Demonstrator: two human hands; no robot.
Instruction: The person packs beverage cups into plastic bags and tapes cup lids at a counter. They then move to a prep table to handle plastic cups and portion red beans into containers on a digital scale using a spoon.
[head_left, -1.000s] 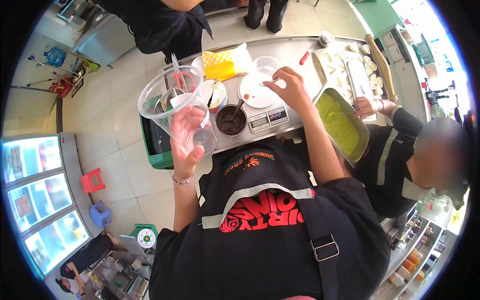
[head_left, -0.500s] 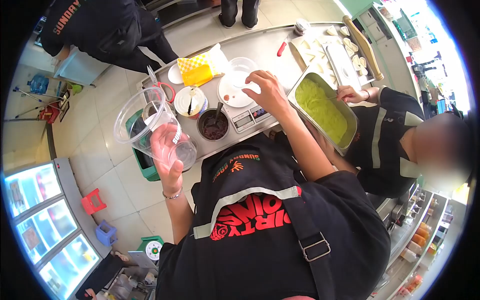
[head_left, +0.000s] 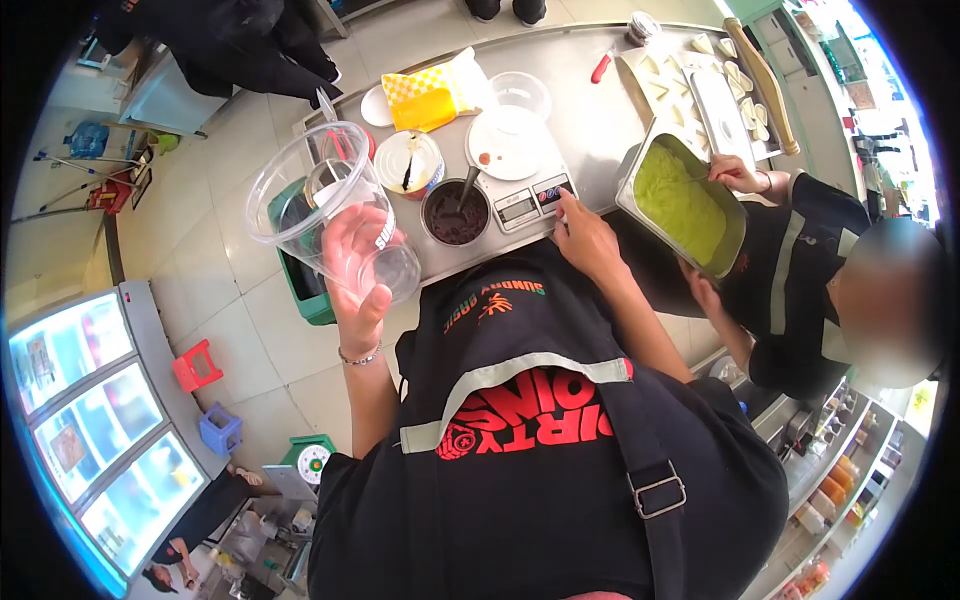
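A large clear plastic cup (head_left: 315, 200), tilted, is held in my left hand (head_left: 357, 265), its fingers round the lower part. At the near edge of the steel table my right hand (head_left: 583, 232) touches the button panel of a white kitchen scale (head_left: 516, 211); its fingers are bent and nothing shows in them. On the scale stands a round white plate (head_left: 520, 160) with a clear lid-like piece and a small brown spot. A metal pot of dark paste (head_left: 457, 225) with a spoon is left of the scale, beside an opened can (head_left: 408, 160).
A co-worker (head_left: 800, 270) at the right holds a metal tray of green paste (head_left: 685, 205). Farther back on the table (head_left: 575, 120) are a yellow checked packet (head_left: 425, 100), a clear bowl (head_left: 525, 92), a red-handled tool (head_left: 602, 66) and white wedge pieces (head_left: 740, 80).
My right hand has moved down from above the plate to the scale's buttons. The left hand still holds the cup. The co-worker's tray has tilted and shifted, and the camera view has moved.
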